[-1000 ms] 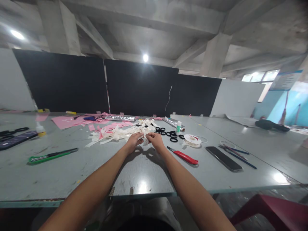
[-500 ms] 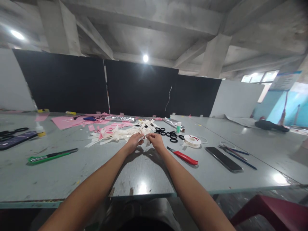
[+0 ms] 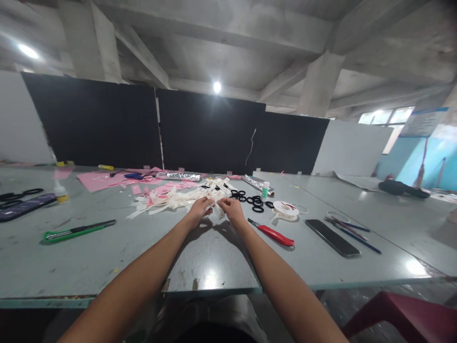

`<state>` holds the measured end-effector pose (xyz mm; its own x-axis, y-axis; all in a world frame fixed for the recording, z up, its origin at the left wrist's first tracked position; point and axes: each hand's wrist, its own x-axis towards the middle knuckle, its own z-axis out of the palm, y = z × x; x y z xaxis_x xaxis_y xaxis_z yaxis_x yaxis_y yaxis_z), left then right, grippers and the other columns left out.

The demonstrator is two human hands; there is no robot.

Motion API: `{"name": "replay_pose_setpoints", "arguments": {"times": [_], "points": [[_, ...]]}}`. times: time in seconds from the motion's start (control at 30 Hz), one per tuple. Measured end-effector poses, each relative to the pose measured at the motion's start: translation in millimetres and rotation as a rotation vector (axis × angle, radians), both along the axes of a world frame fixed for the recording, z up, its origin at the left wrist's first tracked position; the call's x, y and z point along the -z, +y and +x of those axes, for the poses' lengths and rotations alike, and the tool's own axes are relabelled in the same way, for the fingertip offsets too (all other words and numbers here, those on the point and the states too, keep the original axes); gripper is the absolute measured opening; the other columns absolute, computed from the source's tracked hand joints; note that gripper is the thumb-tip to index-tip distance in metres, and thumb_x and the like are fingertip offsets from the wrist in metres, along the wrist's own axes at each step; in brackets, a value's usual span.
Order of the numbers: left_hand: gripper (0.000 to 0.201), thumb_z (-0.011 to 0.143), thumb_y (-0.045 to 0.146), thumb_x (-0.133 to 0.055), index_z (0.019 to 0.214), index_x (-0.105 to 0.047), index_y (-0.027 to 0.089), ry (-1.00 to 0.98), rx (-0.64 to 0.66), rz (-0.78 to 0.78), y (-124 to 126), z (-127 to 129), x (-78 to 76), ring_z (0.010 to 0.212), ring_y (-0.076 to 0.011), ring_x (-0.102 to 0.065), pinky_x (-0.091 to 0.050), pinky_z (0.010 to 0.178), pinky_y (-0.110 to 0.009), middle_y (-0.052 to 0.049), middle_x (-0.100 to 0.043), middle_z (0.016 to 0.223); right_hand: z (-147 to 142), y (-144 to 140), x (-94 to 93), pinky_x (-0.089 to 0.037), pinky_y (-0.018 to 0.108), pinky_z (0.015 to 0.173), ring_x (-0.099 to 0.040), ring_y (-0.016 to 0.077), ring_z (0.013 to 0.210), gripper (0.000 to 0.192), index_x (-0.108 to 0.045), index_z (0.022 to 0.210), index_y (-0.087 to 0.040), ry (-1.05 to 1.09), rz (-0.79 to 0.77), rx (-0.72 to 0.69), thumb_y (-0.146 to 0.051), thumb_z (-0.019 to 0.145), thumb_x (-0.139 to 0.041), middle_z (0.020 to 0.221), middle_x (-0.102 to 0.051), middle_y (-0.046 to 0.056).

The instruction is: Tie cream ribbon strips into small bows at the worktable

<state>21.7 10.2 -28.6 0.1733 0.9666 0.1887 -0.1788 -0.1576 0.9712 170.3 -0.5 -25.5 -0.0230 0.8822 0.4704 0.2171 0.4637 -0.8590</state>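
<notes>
My left hand (image 3: 200, 209) and my right hand (image 3: 231, 209) meet at the middle of the table, fingertips pinched close together. Between them is a pale printed ribbon (image 3: 219, 211), its loose end hanging below the fingers. Just behind my hands lies a tangled heap of white ribbon strips (image 3: 174, 199), mixed with pink paper scraps (image 3: 159, 190). Several black rings (image 3: 256, 201) lie to the right of my right hand. Nearby is a red-handled cutter knife (image 3: 274, 235). A white ribbon spool (image 3: 285, 209) rests beyond it.
On the left lie a green box cutter (image 3: 76, 231), a small glue bottle (image 3: 60, 193) and a dark phone-like case (image 3: 28, 208). To the right are a black phone (image 3: 332, 237), thin pencil-like tools (image 3: 353, 232) and a green-and-white glue stick (image 3: 265, 189). Black panels (image 3: 210, 133) stand behind.
My hands stay nearly in place, still pinching the ribbon. The ribbon's hanging end has shifted and turned slightly.
</notes>
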Motion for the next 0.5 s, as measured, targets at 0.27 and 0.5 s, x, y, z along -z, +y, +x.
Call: {"name": "replay_pose_setpoints", "arguments": {"times": [0.27,0.5], "points": [[0.033,0.065,0.045,-0.068,0.071,-0.056,0.015,-0.047,0.014,-0.028,-1.7,-0.9,-0.1,0.054,-0.0082,-0.048,-0.039,0.053,-0.021,-0.001,-0.056,0.068,-1.9,2.4,1.0,-0.038,0.024,0.056,-0.051,0.0134,0.061,0.026,-0.068,0.07,-0.014,0.043,-0.006,-0.042,-0.038,0.065,-0.059,0.066,-0.063,0.002],[0.034,0.062,0.044,-0.071,0.071,-0.054,0.016,-0.119,0.058,-0.043,-1.6,-0.9,1.2,0.055,-0.0081,-0.048,-0.04,0.053,-0.02,-0.001,-0.056,0.071,-2.9,-1.5,-0.7,-0.037,0.022,0.052,-0.049,0.0114,0.057,0.026,-0.067,0.069,-0.014,0.067,-0.044,-0.069,-0.038,0.065,-0.06,0.063,-0.062,0.001]]}}
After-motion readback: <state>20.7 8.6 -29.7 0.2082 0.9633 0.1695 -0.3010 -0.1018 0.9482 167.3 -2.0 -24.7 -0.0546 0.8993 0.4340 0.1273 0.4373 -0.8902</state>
